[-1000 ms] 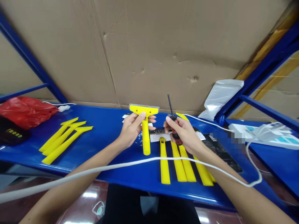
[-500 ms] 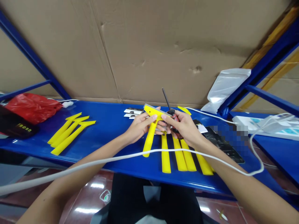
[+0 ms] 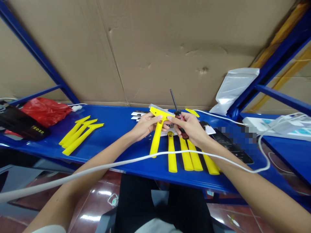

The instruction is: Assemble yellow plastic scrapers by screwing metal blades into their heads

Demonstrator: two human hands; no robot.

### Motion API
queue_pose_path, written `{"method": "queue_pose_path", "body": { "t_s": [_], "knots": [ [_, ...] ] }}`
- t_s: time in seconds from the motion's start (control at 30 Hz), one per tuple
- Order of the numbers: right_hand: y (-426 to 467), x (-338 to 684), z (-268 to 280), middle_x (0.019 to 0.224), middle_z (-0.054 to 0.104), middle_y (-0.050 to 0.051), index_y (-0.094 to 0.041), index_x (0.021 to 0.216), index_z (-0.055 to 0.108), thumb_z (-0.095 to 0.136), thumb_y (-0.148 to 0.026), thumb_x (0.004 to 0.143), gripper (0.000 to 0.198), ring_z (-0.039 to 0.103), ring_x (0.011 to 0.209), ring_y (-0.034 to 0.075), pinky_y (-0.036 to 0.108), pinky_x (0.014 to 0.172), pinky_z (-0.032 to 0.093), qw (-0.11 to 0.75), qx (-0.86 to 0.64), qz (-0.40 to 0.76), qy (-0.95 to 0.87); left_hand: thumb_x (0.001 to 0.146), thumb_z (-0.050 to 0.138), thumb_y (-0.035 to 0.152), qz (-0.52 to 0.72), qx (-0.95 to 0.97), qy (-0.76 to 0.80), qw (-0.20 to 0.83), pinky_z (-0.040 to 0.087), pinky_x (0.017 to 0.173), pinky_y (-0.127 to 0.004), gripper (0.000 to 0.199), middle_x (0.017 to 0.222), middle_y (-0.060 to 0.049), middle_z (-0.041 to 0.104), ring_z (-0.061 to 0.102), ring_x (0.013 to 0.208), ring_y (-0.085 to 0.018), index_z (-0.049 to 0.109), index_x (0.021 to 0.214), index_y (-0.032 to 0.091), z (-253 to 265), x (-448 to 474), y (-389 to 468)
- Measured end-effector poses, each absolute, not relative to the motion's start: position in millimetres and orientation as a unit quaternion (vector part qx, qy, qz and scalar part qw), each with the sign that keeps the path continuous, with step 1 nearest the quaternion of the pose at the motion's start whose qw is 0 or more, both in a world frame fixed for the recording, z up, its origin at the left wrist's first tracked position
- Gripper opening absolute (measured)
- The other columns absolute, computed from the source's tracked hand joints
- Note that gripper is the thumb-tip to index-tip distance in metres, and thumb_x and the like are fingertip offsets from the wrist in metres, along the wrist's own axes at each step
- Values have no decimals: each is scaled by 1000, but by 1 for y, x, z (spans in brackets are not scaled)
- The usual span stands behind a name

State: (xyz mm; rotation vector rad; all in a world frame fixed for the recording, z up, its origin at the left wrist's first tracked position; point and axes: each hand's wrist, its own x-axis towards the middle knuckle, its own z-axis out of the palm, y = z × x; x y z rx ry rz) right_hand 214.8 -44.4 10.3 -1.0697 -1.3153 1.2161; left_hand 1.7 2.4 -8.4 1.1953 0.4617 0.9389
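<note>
A yellow scraper (image 3: 157, 137) with a metal blade along its wide head is held tilted above the blue table. My left hand (image 3: 147, 124) grips the head from the left, thumb on its face. In my right hand (image 3: 191, 126) a red-and-black screwdriver (image 3: 180, 121) is clasped, shaft pointing up and away; that thumb also presses the scraper's head. Below the hands lie several yellow handles (image 3: 172, 155), their far ends partly hidden by my right hand and arm. Small screw-like bits (image 3: 150, 137) lie beside my left hand.
Three yellow scraper handles (image 3: 80, 139) lie at the left, near a red plastic bag (image 3: 46, 110) and a black pouch (image 3: 26, 124). White-and-black packets (image 3: 136, 115) sit behind my hands. A white cable (image 3: 116, 165) crosses in front of my arms. A black flat device (image 3: 233, 147) lies right.
The camera view has shifted slightly, so the table things sit a little higher and those at left further right. Both hands keep their hold on the scraper and screwdriver.
</note>
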Motion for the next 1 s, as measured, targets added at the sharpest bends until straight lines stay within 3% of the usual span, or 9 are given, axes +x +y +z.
{"method": "queue_pose_path", "body": {
  "t_s": [0.2,0.3,0.4,0.5,0.77,1.0],
  "knots": [
    [-42,215,13,44,55,-4,-27,68,45,97,-68,82,68,45,32,10,23,34,31,548,-416,519,-508,95,91,37,423,534,203,703,73,86,-43,41,108,-24,88,87,87,-29,76,120,9,-8,0,4],
    [-40,217,12,45,56,-4,-25,72,53,99,-64,80,60,45,32,10,24,34,32,552,-418,512,-508,97,89,35,411,537,204,708,73,88,-43,41,109,-24,87,87,88,-29,76,126,8,-7,0,2],
    [-39,218,11,46,59,-4,-23,83,66,97,-63,80,51,46,33,11,23,33,31,551,-425,493,-522,98,87,33,400,539,209,711,73,86,-43,53,112,-21,87,88,94,-31,71,143,12,-6,0,1],
    [-39,218,11,46,59,-3,-22,87,69,95,-63,81,49,46,32,12,22,32,29,545,-437,476,-534,98,86,33,394,547,207,709,72,84,-42,62,113,-20,87,88,94,-31,65,154,16,-7,-1,2],
    [-42,221,17,45,60,-2,-22,83,70,94,-61,80,45,45,32,11,21,31,24,524,-464,461,-546,97,88,41,388,553,200,710,72,79,-41,55,106,-17,87,86,80,-27,67,143,18,-10,-2,3],
    [-41,228,26,46,61,-1,-21,83,73,95,-59,76,45,46,33,12,22,30,26,502,-480,443,-567,97,90,40,388,555,201,708,70,76,-38,67,105,-17,87,86,79,-27,63,154,20,-7,-3,0]
  ]
}}
